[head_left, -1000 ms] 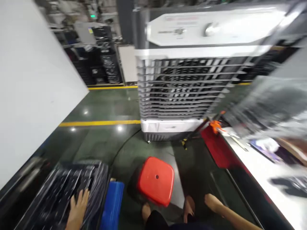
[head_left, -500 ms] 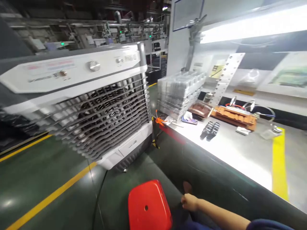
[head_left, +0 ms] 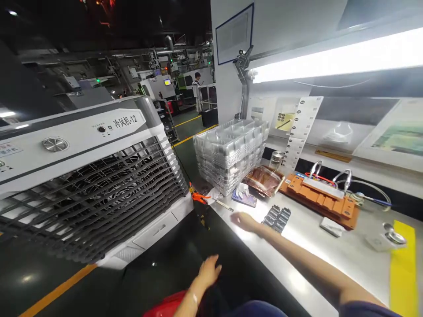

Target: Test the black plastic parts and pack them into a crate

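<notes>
My left hand [head_left: 209, 270] hovers over the dark floor in front of the bench, fingers loosely stretched and thumb apart, holding nothing. Beneath that forearm shows part of a red stool [head_left: 165, 304]. My right hand [head_left: 245, 221] is above the near edge of the metal bench [head_left: 299, 281]; its fingers are smeared by motion. Close to it lie two black ribbed parts [head_left: 276, 219], a thin metal strip [head_left: 224, 205] and a phone-like flat item [head_left: 243, 199] with crumpled white material on top. An orange clamp [head_left: 200, 197] sits at the bench corner.
Stacked clear plastic trays [head_left: 231, 152] stand at the bench's back left, beside a brown plastic bag [head_left: 264, 179]. An orange fixture [head_left: 317, 197] with hoses lies further right. A large air cooler [head_left: 99, 189] fills the left. A person [head_left: 197, 93] stands far back.
My view has shifted nearer the bench. My right hand has risen from beside the stool to the bench edge. My left hand has come into view, and the stool has dropped lower in view.
</notes>
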The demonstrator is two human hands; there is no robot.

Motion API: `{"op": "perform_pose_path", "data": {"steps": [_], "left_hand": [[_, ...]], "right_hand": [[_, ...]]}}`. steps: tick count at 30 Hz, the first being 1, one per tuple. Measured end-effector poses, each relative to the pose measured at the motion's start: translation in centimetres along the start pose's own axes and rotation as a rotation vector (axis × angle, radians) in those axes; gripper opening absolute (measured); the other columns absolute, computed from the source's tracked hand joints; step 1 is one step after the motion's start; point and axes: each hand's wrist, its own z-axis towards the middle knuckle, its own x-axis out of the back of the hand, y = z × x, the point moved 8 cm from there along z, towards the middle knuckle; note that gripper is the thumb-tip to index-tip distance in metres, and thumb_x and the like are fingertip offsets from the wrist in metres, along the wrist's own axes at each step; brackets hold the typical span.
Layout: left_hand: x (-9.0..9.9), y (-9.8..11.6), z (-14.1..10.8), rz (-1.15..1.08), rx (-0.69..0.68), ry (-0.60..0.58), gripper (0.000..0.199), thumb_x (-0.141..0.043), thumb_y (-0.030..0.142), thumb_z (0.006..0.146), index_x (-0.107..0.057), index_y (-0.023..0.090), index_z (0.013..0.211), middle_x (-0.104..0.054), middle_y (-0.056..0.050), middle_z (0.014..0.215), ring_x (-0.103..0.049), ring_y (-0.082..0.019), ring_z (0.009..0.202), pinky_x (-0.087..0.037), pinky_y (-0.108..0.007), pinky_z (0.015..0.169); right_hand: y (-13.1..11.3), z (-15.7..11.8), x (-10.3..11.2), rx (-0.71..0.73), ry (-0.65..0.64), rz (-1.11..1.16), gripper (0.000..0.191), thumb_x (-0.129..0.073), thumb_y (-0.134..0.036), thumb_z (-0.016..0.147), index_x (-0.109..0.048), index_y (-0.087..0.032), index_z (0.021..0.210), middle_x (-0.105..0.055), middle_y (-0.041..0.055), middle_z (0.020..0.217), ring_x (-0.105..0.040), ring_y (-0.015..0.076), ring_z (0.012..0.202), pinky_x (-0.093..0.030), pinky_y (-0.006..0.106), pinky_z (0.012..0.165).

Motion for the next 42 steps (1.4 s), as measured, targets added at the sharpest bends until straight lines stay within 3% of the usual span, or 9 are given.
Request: {"op": "perform_pose_path", "data": {"steps": [2,7,10,13,20,24,33,38,42], "left_hand": [[3.4,4.4,4.7,-0.066,-0.062,0.049,0.045,-0.046,0.028,0.085,-0.056,0.015,0.127,-0.057,-0.013,0.13,-0.052,-0.025,0.123,-0.043,-0.042,0.104],[18.0,12.3,14.1,-0.07,-0.345,0.543,0.049,-0.049,0.025,0.085,-0.048,0.009,0.132,-0.047,-0.017,0.139,-0.042,-0.026,0.131,-0.036,-0.047,0.11],[23.8,13.7,17.6,0.002,-0.347,0.745,0.051,-0.045,0.028,0.088,-0.044,0.006,0.135,-0.042,-0.019,0.143,-0.037,-0.026,0.135,-0.033,-0.047,0.112],[26.7,14.5,21.0,0.083,-0.352,0.868,0.056,-0.039,0.033,0.092,-0.036,0.005,0.14,-0.035,-0.021,0.147,-0.029,-0.027,0.14,-0.028,-0.049,0.113],[26.5,15.2,26.3,0.179,-0.553,1.284,0.073,-0.039,0.039,0.093,-0.01,-0.002,0.147,-0.038,-0.029,0.142,-0.02,-0.034,0.141,-0.025,-0.059,0.11],[24.7,14.5,28.0,0.064,-0.677,1.35,0.074,-0.044,0.036,0.09,-0.013,0.0,0.146,-0.041,-0.029,0.139,-0.021,-0.035,0.14,-0.029,-0.06,0.108],[20.3,14.3,32.0,-0.154,-0.66,0.788,0.047,-0.046,0.036,0.089,-0.05,0.009,0.128,-0.05,-0.024,0.134,-0.031,-0.034,0.137,-0.02,-0.06,0.113],[20.1,14.9,31.9,-0.186,-0.683,0.652,0.048,-0.045,0.036,0.089,-0.052,0.006,0.126,-0.052,-0.026,0.131,-0.035,-0.04,0.133,-0.021,-0.063,0.11],[19.8,15.2,32.3,-0.205,-0.66,0.556,0.047,-0.044,0.037,0.088,-0.053,0.011,0.126,-0.053,-0.024,0.131,-0.035,-0.038,0.134,-0.021,-0.064,0.11]], "right_hand": [[0.8,4.8,6.7,-0.016,0.12,-0.052,0.027,-0.041,-0.024,0.089,-0.066,-0.015,0.087,-0.066,0.0081,0.088,-0.062,0.0159,0.081,-0.048,0.027,0.075],[-2.1,13.8,20.6,0.107,0.505,-0.239,0.036,-0.041,-0.032,0.092,-0.06,-0.012,0.116,-0.057,0.0127,0.119,-0.051,0.0221,0.111,-0.041,0.034,0.097],[-1.6,17.8,22.9,0.101,0.467,-0.362,0.047,-0.05,-0.036,0.089,-0.054,-0.009,0.127,-0.053,0.0153,0.126,-0.047,0.0259,0.118,-0.036,0.037,0.103],[0.9,20.5,22.6,0.03,0.326,-0.475,0.05,-0.052,-0.04,0.088,-0.055,-0.008,0.126,-0.06,0.0146,0.115,-0.053,0.0259,0.11,-0.037,0.036,0.101],[3.9,22.5,22.2,0.134,0.309,-0.521,0.04,-0.039,-0.03,0.087,-0.064,-0.012,0.112,-0.067,0.0104,0.099,-0.063,0.0195,0.091,-0.046,0.028,0.084],[3.9,22.1,22.9,0.293,0.361,-0.462,0.043,-0.034,-0.031,0.088,-0.066,-0.01,0.107,-0.067,0.0106,0.088,-0.063,0.0169,0.079,-0.048,0.028,0.076],[2.6,21.9,25.2,0.365,0.36,-0.313,0.034,-0.038,-0.025,0.085,-0.065,-0.012,0.099,-0.06,0.0057,0.065,-0.055,0.0127,0.057,-0.045,0.026,0.058],[2.4,22.6,27.3,0.325,0.325,-0.232,0.032,-0.042,-0.028,0.087,-0.064,-0.012,0.103,-0.064,0.0058,0.074,-0.059,0.0117,0.064,-0.047,0.025,0.063],[2.0,22.2,25.6,0.377,0.125,-0.358,0.03,-0.051,-0.04,0.084,-0.063,-0.013,0.085,-0.061,0.0061,0.069,-0.057,0.0128,0.062,-0.045,0.026,0.061]]}}
